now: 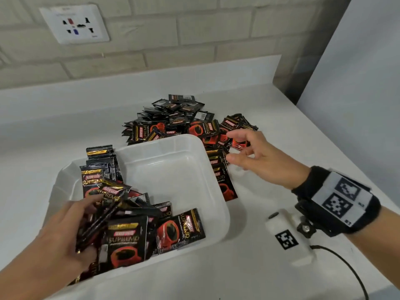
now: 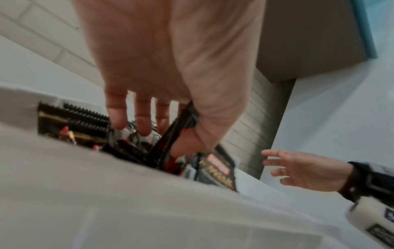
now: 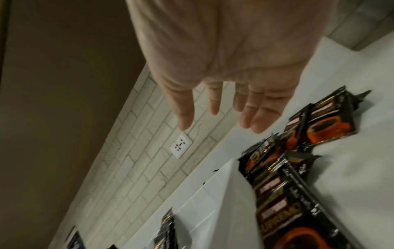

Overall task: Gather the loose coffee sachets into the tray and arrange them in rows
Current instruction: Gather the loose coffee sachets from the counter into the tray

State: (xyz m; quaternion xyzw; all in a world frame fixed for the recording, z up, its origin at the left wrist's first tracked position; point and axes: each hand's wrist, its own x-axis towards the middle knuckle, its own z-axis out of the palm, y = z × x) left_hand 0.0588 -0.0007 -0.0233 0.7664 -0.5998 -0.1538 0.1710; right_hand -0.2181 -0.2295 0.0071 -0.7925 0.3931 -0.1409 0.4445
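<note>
A white plastic tray (image 1: 173, 146) sits on the counter. Its left side holds black and red coffee sachets (image 1: 179, 230), some standing in a row (image 1: 101, 161), others lying loose. My left hand (image 1: 71, 230) is over the tray's near left corner and grips a small bundle of sachets (image 1: 101, 219) edge-on between thumb and fingers; the left wrist view shows that bundle (image 2: 170, 139) under the thumb. A pile of loose sachets (image 1: 184, 120) lies behind and right of the tray. My right hand (image 1: 255, 152) hovers over that pile's right side, fingers spread, holding nothing (image 3: 234, 114).
A white device with a black marker (image 1: 287, 237) and a black cable (image 1: 346, 269) lie on the counter near the right wrist. A brick-tile wall with a power socket (image 1: 75, 24) runs behind. A white panel (image 1: 357, 83) stands at the right.
</note>
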